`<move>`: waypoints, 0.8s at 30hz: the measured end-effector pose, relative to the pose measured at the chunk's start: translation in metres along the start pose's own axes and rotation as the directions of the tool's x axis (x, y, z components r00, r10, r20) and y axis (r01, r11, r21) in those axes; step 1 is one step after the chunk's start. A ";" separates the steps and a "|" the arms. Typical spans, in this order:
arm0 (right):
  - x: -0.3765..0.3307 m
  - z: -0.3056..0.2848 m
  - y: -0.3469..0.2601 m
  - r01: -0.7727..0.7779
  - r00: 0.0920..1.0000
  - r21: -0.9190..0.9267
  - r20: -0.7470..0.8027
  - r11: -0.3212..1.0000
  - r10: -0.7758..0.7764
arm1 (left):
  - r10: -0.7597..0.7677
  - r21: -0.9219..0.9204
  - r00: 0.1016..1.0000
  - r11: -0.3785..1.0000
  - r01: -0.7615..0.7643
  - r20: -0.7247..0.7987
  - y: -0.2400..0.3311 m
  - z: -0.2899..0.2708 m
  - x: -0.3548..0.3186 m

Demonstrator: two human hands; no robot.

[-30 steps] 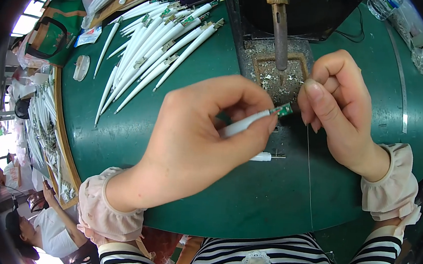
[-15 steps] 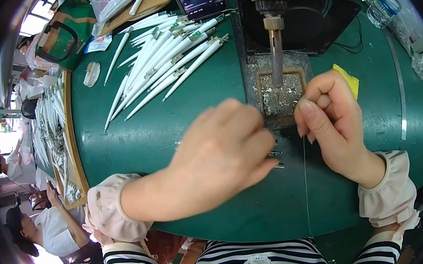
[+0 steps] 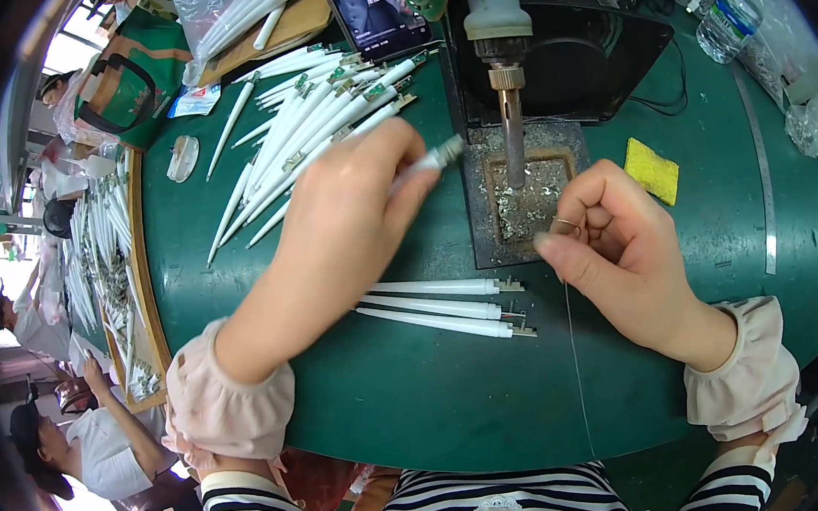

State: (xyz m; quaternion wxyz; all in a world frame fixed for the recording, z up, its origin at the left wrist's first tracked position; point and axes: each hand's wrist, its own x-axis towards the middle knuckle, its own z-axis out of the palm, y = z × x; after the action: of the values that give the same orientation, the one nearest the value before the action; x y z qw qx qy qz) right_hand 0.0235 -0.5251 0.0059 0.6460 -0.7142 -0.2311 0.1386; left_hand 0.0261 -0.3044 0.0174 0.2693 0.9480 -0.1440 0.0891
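Fingers of left hand (image 3: 345,212) closed around white stick (image 3: 421,168), raised left of dark tray (image 3: 475,224), tip end pointing far right. Right hand (image 3: 625,263), right of tray, thumb and forefinger nearly together on thin wire (image 3: 572,331) trailing toward near table edge. Three white sticks (image 3: 453,308) lie between hands, nearer. Soldering iron (image 3: 512,124) over tray. Stick pile (image 3: 288,145) far left. Yellow sponge (image 3: 651,172) far right.
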 end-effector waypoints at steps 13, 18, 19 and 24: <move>0.001 0.001 -0.011 -0.259 0.964 0.263 0.135 0.929 0.231 | -0.165 -0.621 0.862 0.630 0.466 0.479 0.035 -0.006 -0.022; 0.000 0.001 -0.009 -0.211 0.975 0.233 0.121 0.949 0.187 | -0.150 -0.665 0.847 0.555 0.499 0.511 0.032 -0.003 -0.021; 0.000 0.001 -0.008 -0.202 0.977 0.221 0.118 0.954 0.179 | -0.150 -0.665 0.845 0.554 0.501 0.512 0.032 -0.003 -0.021; -0.001 0.002 -0.006 -0.103 0.990 0.160 0.110 0.982 0.086 | -0.182 -0.643 0.806 0.517 0.566 0.563 0.038 -0.010 -0.020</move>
State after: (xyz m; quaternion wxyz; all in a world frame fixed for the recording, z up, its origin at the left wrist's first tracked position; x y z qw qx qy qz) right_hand 0.0210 -0.5233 0.0112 0.6829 -0.6604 -0.2174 0.2243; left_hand -0.0057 -0.3252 0.0396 0.6312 0.7324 -0.0092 -0.2552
